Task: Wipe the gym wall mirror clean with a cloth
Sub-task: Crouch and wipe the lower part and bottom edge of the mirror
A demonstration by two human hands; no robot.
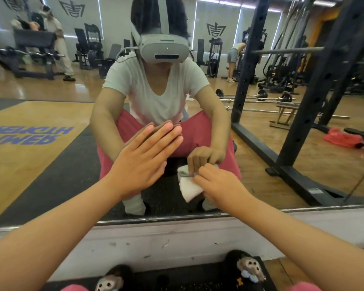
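- We see the left hand [143,156] laid flat on the mirror [51,164]. Its fingers are straight and close together, and the fingertips meet their own reflection.
- The right hand [219,185] sits lower and to the right. Its fingers curl over a white cloth [189,189] and pinch it against the glass.
- The cloth is bunched and touches the mirror. It is just above the mirror's metal edge [177,217], with one corner hanging down below the hand.
- The two hands are apart and the left one does not touch the cloth.
- Below the metal edge runs a scuffed white wall strip [177,234].
- At the bottom of the view are two slippers [250,267] with animal faces, standing on a dark mat [187,282].
- In the glass we see a person crouching in a white shirt [156,91] and pink trousers [208,131], with a grey headset [162,49] on the head.
- Also reflected, to the right, are a black rack [324,101], barbells [261,97] lying on the wooden floor, and a piece of red fabric [340,139] near the rack's foot.
- To the left the glass shows a floor panel with blue mirrored lettering [29,135], with other people and gym machines further back.
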